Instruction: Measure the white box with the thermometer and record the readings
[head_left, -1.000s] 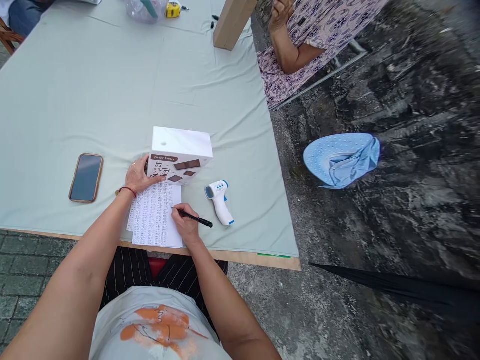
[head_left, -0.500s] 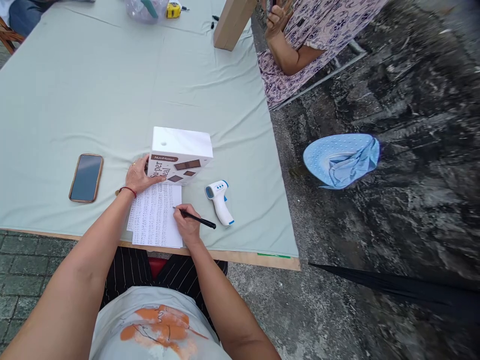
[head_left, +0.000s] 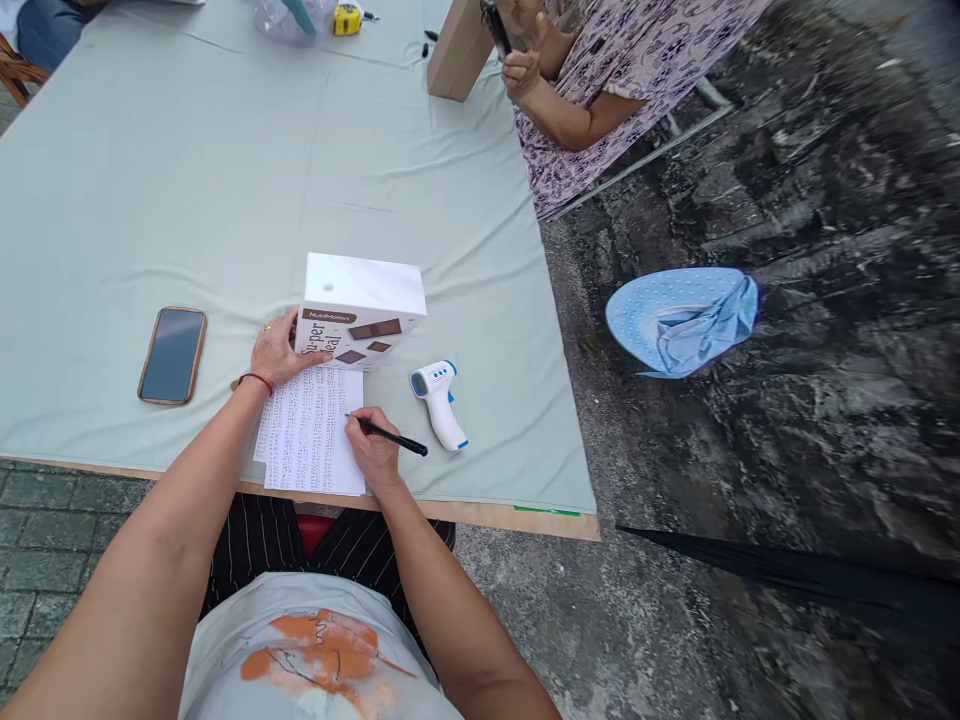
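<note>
My right hand [head_left: 373, 450] is closed around a black pen [head_left: 397, 437], its tip touching a sheet of paper [head_left: 306, 435] covered in rows of small handwriting. Another sheet's edge peeks out at the left beneath it. My left hand [head_left: 279, 350] grips the lower left corner of a white NutriMotion box [head_left: 364, 283], thumb across the printed front, other fingers partly hidden along its side. The box stands upright over the paper's far end. Right of the pen lies a white and blue infrared thermometer [head_left: 437, 402].
A smartphone [head_left: 172, 355] lies on the cloth-covered table [head_left: 187, 180] at left. Farther off are a yellow tape measure [head_left: 346, 19], a plastic bag [head_left: 292, 20] and a cardboard box [head_left: 465, 50]. Another person's hand [head_left: 523, 72] holds a phone. A blue hat [head_left: 682, 320] is beyond the right edge.
The pen and my right hand have shifted very slightly left. The other person's hand with the phone has moved left, in front of the cardboard box. My left hand stays put.
</note>
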